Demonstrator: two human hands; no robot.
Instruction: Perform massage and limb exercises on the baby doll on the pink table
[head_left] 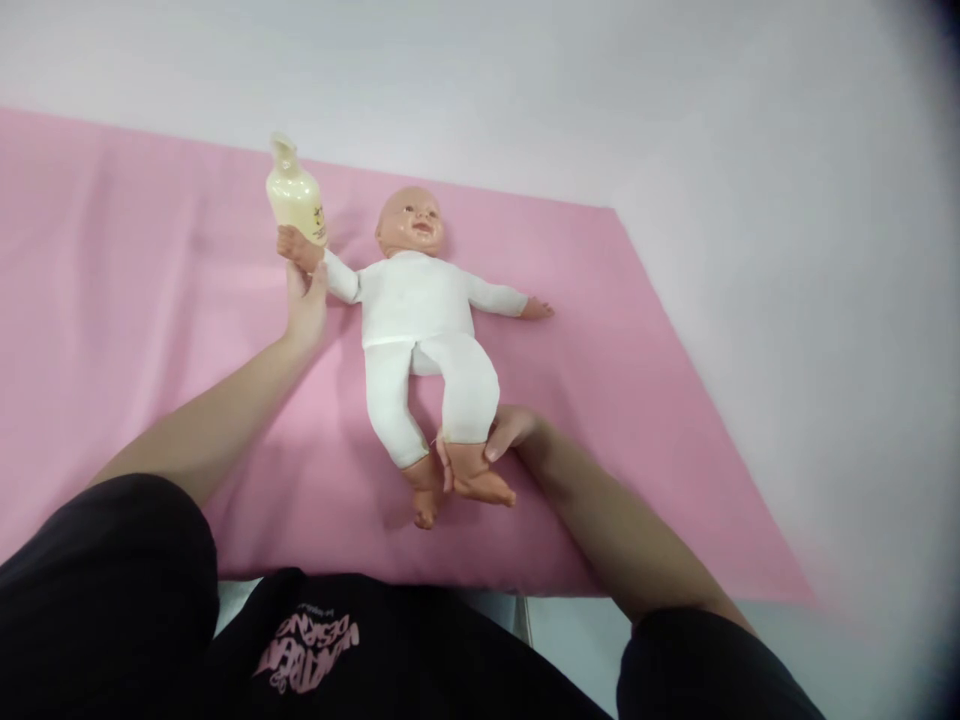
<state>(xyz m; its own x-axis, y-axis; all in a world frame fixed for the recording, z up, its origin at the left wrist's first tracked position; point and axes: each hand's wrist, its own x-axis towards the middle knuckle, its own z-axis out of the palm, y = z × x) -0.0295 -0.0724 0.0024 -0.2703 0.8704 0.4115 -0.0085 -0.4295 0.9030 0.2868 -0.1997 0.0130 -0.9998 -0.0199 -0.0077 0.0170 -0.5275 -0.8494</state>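
Black fabric fills the near edge, the person's top (315, 650), soft and matte, with pink lettering printed across the chest. From it two bare forearms reach out over a pink cloth (150, 300), smooth and flat but for a few faint creases, spread on a pale table (750, 150).

Nearest, the right hand (510, 432) lies low by the doll's (420, 320) feet; its fingers are curled around the ankle of the plastic leg nearer that side, thumb on top, a closed hold on that leg. The two feet are glossy, peach-coloured, toes pointing back towards the person, one crossing close against the other.

Further out, the doll lies on its back, head away, dressed in a snug white knit suit, arms thrown wide, its hard round head bare and shiny.

Further still, the left hand (306, 300) reaches up to the doll's outstretched arm on that side, fingers pressed at the wrist from below; how tightly it clasps I cannot tell. Just beyond those fingertips stands a cream bottle (295, 195), rounded and glossy, with a pump top, upright on the cloth and touching the doll's small hand.
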